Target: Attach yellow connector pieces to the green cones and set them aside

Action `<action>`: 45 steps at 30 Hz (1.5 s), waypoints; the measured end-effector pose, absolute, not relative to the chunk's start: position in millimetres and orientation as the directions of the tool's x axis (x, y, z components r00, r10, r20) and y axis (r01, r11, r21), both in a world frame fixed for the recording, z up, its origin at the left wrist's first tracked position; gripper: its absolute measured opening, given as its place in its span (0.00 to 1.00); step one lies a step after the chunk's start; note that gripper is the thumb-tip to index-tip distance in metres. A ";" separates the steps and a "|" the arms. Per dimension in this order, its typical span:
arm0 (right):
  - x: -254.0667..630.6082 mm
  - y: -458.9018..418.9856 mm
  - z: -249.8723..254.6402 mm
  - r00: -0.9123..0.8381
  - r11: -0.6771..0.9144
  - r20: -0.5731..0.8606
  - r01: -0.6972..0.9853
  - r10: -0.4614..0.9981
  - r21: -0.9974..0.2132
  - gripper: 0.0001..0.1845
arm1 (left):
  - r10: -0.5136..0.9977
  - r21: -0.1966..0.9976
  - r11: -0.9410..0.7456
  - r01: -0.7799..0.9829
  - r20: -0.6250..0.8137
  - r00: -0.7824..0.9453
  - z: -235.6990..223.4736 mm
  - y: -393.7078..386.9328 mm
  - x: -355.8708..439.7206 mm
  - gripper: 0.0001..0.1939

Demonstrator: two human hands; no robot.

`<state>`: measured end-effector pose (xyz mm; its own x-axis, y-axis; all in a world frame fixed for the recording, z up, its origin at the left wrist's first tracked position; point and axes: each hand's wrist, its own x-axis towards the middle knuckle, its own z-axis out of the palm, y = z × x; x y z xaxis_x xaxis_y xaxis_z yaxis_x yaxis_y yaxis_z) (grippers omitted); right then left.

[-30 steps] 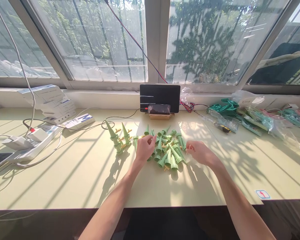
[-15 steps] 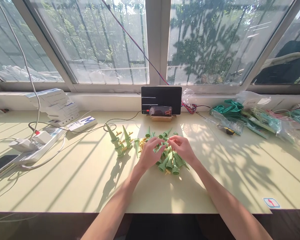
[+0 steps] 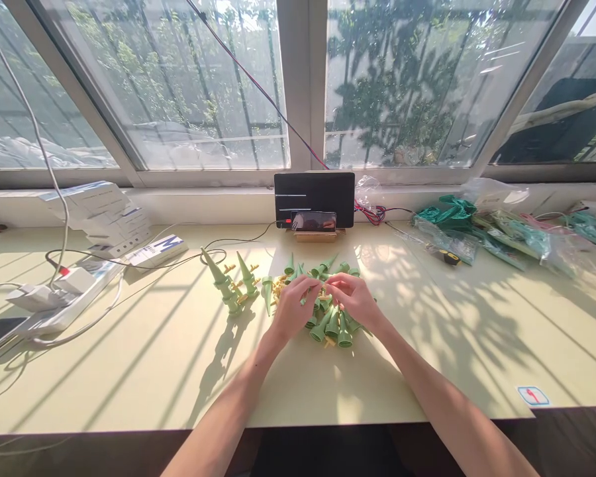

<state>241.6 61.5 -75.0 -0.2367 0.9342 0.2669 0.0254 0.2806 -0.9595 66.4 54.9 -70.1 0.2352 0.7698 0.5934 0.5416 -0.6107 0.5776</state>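
A pile of green plastic cone-shaped spikes (image 3: 332, 324) with round open ends lies on the table under my hands. My left hand (image 3: 297, 306) is closed at the fingertips, over the pile's left side. Facing it from the right, my right hand (image 3: 353, 298) pinches too, its fingertips almost meeting the left ones. Whatever lies between them is too small and covered to make out. Small yellow T-shaped valves (image 3: 278, 286) show beside my left hand. Farther left stand stacked green spikes (image 3: 221, 281) and another upright spike (image 3: 247, 275), with yellow valves sticking out of their sides.
A black tablet (image 3: 314, 192) and a phone (image 3: 314, 221) on a cardboard stand are at the back. White boxes (image 3: 156, 252), a power strip (image 3: 87, 291) and cables lie left. Plastic bags (image 3: 506, 228) and a yellow-black tool (image 3: 448, 257) lie right.
My right hand has shifted slightly left, bringing its fingertips closer to my left hand's. The whole view has moved a little; the spikes stay in place.
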 end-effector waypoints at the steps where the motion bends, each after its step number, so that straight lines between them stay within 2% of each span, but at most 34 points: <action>1: 241.9 61.3 -74.8 -0.235 0.278 0.263 0.033 0.936 -0.960 0.17 | 0.775 0.582 -0.606 0.542 0.585 0.239 -69.7 54.5 66.7 0.11; 7: 242.7 62.7 -75.1 -0.232 0.261 0.246 0.038 0.941 -0.964 0.20 | 0.780 0.588 -0.598 0.545 0.583 0.226 -68.4 52.4 68.5 0.12; 12: 245.0 64.4 -75.7 -0.143 0.274 0.267 0.031 0.953 -0.961 0.17 | 0.807 0.608 -0.512 0.607 0.582 0.098 -72.8 57.2 66.0 0.10; 17: 245.3 63.7 -76.8 0.017 0.315 0.323 0.169 0.946 -0.934 0.15 | 0.862 0.562 -0.401 0.723 0.499 0.089 -79.2 62.3 61.7 0.09; 22: 244.0 60.5 -75.0 0.020 0.341 0.360 0.280 0.933 -0.898 0.13 | 0.887 0.546 -0.376 0.748 0.446 0.121 -81.5 61.2 62.1 0.10; 32: 244.4 59.7 -73.3 0.001 0.355 0.383 0.371 0.924 -0.858 0.14 | 0.913 0.630 -0.373 0.681 0.379 0.150 -80.2 59.6 64.2 0.10; 45: 244.5 57.4 -74.2 -0.076 0.406 0.412 0.402 0.908 -0.821 0.12 | 0.938 0.818 -0.239 0.523 0.334 -0.094 -69.4 61.7 61.2 0.12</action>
